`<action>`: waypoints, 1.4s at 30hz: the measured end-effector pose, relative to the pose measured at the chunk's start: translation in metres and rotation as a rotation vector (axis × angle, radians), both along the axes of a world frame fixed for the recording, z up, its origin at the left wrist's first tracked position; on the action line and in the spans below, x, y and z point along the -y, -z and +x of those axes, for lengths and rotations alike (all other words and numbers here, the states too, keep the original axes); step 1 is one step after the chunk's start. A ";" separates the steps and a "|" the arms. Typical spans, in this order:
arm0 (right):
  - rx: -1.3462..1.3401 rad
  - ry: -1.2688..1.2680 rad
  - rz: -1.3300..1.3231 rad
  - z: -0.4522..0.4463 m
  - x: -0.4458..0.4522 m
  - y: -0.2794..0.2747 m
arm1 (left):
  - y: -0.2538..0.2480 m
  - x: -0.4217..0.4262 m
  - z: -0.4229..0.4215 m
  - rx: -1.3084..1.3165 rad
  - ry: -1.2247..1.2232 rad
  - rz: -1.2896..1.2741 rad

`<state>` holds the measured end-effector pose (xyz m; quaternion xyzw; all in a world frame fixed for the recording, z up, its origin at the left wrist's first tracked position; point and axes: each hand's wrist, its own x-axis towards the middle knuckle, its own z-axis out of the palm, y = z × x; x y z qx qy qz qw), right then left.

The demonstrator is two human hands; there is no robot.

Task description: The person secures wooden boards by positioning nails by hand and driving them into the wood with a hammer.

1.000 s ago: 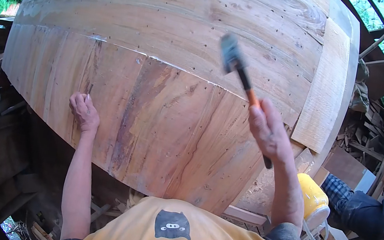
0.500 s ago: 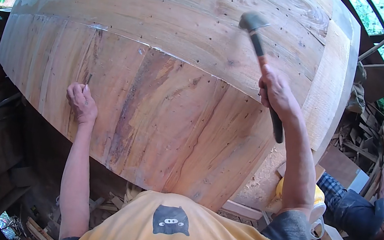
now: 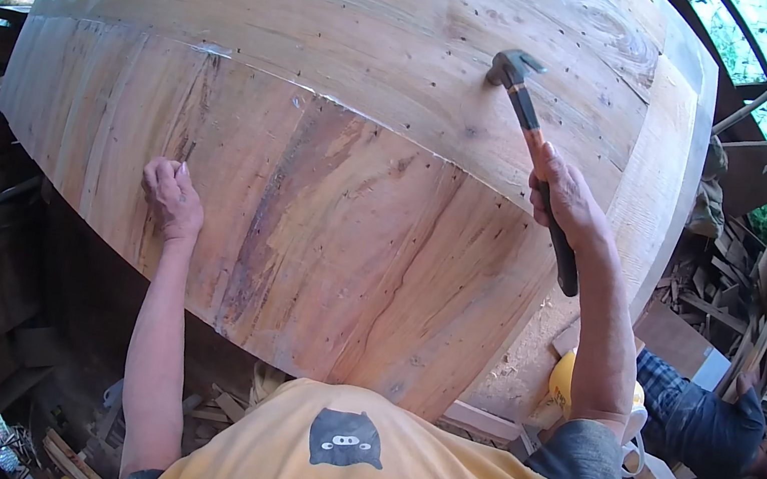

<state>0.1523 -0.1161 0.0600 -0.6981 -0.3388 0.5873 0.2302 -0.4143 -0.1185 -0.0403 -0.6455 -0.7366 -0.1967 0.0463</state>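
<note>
My right hand (image 3: 569,202) is wrapped round the handle of a claw hammer (image 3: 554,192). The hammer is held over the right part of a broad, curved wooden surface (image 3: 357,215), its head toward the far side. At the left of the same surface, my left hand (image 3: 174,196) rests with its fingers closed. A slim dark nail-like piece (image 3: 191,149) juts from between thumb and fingers, pointing away from me; its exact kind is too small to tell. Many small dark nail marks dot the planks.
A yellow container (image 3: 563,379) and a white mug (image 3: 637,439) stand by my right elbow. Another person's plaid sleeve (image 3: 659,382) shows at the right. Scrap wood (image 3: 731,257) is heaped beyond the right edge, and more lies below the near edge.
The hammer, blurred by motion before, now looks sharp and sits slightly lower and to the right. My left hand stays in nearly the same place, and the whole view has shifted a little.
</note>
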 end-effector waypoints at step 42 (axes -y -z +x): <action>0.473 -0.611 0.323 -0.187 0.213 0.008 | 0.000 -0.004 0.005 -0.067 -0.135 -0.069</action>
